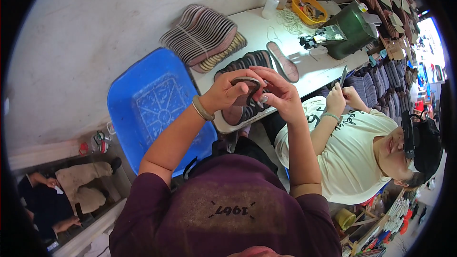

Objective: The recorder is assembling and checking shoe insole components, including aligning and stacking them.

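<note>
With the held insole taken as the centre of the dial, a seated person (pixel 45 204) in dark clothing is seen at 8 o'clock. At 9 o'clock a blue basin (pixel 162 107) is set against the tabletop (pixel 252 26). At 11 o'clock a leaning stack of insoles (pixel 204 35) is piled on the tabletop.

The left hand (pixel 231 88), with a tan band (pixel 203 108) worn at its wrist, is closed about the insole, its grip pinching the piece between thumb and fingers. Dark numerals (pixel 233 209), upside down in this view, are printed on the maroon shirt (pixel 200 181) at 6 o'clock. The curved insole (pixel 244 99), brown and dark-edged, is held bent above the tabletop's near edge, over a row of dark soles (pixel 245 62). Its right edge is met by the right hand (pixel 281 96), whose grip is curled; whether the piece is pinched there cannot be told.

A blue-capped bottle (pixel 271 7) is stood just past 12 o'clock, a single insole (pixel 283 62) is laid between 1 and 2, a yellow basket (pixel 297 12) is placed at 1, and a green machine (pixel 352 31) at 2. At 4 o'clock dark lettering is borne by a co-worker's pale shirt (pixel 347 162).
</note>
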`<action>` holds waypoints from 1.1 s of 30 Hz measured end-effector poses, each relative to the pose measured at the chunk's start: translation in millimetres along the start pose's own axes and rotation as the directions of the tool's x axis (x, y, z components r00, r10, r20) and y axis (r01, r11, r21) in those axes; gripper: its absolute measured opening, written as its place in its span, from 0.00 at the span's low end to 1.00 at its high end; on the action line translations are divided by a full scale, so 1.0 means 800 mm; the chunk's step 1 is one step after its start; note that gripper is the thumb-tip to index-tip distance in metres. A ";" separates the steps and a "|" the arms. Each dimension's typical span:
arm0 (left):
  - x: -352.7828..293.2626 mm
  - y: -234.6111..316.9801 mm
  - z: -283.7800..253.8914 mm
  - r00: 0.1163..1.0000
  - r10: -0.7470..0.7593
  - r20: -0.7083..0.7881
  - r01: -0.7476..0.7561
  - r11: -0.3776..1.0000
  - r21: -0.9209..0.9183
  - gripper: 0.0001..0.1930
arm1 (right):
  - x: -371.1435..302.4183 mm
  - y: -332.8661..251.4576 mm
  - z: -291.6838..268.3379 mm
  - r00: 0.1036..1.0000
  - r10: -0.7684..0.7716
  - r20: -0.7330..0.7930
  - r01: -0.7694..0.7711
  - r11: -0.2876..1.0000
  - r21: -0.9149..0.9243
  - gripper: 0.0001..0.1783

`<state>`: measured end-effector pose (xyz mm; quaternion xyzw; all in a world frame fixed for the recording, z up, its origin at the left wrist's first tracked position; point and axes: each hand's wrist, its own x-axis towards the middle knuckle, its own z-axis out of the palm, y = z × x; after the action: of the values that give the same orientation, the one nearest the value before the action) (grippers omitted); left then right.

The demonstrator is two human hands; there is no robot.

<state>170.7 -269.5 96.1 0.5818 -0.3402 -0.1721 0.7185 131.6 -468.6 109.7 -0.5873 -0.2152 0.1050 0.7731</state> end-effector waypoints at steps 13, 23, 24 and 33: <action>-0.087 0.014 0.013 0.982 -0.187 0.011 0.173 0.880 -0.442 0.43 | 0.007 0.014 0.096 0.911 0.034 -0.410 -0.108 0.982 -0.158 0.14; -0.132 -0.006 0.025 0.945 -0.315 -0.084 0.110 0.550 -0.828 0.39 | -0.003 0.054 0.097 0.870 0.297 -0.393 -0.210 0.945 0.250 0.19; -0.133 -0.004 0.025 0.935 -0.335 -0.117 0.081 0.522 -0.849 0.39 | -0.009 0.056 0.100 0.869 0.297 -0.396 -0.211 0.946 0.247 0.19; -0.135 -0.041 -0.006 0.954 -0.280 -0.106 -0.027 0.271 -0.962 0.36 | -0.068 0.051 0.119 0.843 0.454 -0.289 -0.390 0.885 0.254 0.20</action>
<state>102.1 -205.5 32.9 0.0774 -0.0256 -0.3221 0.9432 43.8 -396.9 80.4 -0.5550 0.0674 0.1898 0.8071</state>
